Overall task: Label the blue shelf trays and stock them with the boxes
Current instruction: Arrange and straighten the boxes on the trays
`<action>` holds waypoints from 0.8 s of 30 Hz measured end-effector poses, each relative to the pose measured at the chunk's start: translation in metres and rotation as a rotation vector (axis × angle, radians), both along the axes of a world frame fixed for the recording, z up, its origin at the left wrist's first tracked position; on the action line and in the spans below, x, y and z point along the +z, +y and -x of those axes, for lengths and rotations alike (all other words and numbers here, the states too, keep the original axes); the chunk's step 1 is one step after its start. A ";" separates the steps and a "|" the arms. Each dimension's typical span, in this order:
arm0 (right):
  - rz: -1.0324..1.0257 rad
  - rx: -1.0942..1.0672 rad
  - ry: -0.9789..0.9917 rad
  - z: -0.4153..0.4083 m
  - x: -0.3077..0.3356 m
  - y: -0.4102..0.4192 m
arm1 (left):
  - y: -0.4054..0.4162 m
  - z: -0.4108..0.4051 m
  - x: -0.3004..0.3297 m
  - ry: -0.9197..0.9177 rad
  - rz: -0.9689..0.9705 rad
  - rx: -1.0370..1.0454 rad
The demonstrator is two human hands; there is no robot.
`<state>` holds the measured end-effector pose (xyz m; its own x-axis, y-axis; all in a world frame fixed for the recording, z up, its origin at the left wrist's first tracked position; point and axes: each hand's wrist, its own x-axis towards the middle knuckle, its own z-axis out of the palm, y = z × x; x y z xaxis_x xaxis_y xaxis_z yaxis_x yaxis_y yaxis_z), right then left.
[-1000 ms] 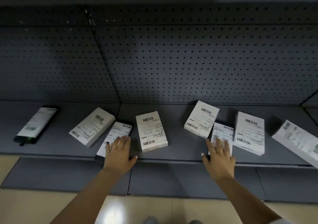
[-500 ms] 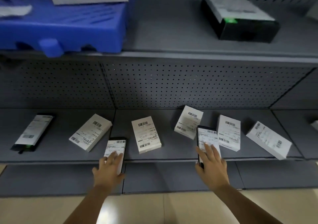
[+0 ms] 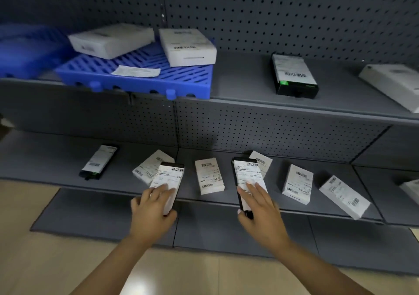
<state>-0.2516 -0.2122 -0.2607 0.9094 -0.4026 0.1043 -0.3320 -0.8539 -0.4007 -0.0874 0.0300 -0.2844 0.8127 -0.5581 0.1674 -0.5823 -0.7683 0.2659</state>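
Below, at the lower shelf [image 3: 56, 167] edge, two black boxes are held. Left hand [image 3: 150, 213]: fingers laid over the left box [image 3: 169, 181], thumb curled under its near end. Right hand [image 3: 260, 213]: fingers over the right box [image 3: 247, 179], thumb at its left edge. Both boxes overhang the shelf front. Above, a blue tray [image 3: 136, 77] is seen on the upper shelf [image 3: 249, 90], carrying two white boxes [image 3: 188, 47] and a loose label [image 3: 136, 71].
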 end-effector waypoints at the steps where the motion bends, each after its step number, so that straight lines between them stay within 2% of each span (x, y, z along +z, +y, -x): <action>1: -0.016 0.030 -0.024 0.004 0.008 0.007 | 0.007 0.011 0.011 -0.022 0.024 0.013; 6: -0.015 0.205 -0.123 0.027 0.051 0.042 | 0.049 0.061 0.069 -0.150 0.126 0.045; 14: 0.011 0.358 -0.467 0.028 0.136 0.085 | 0.098 0.089 0.179 -0.459 0.293 0.080; 20: 0.035 0.377 -0.575 0.001 0.195 0.105 | 0.120 0.073 0.231 -0.538 0.337 0.152; 24: 0.023 0.392 -0.568 -0.027 0.222 0.115 | 0.136 0.048 0.248 -0.558 0.338 0.181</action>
<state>-0.2243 -0.0967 -0.0387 0.7890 -0.0475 0.6125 0.2590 -0.8783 -0.4018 -0.1353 0.1665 -0.0363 0.6293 -0.2650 0.7306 -0.5723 -0.7940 0.2050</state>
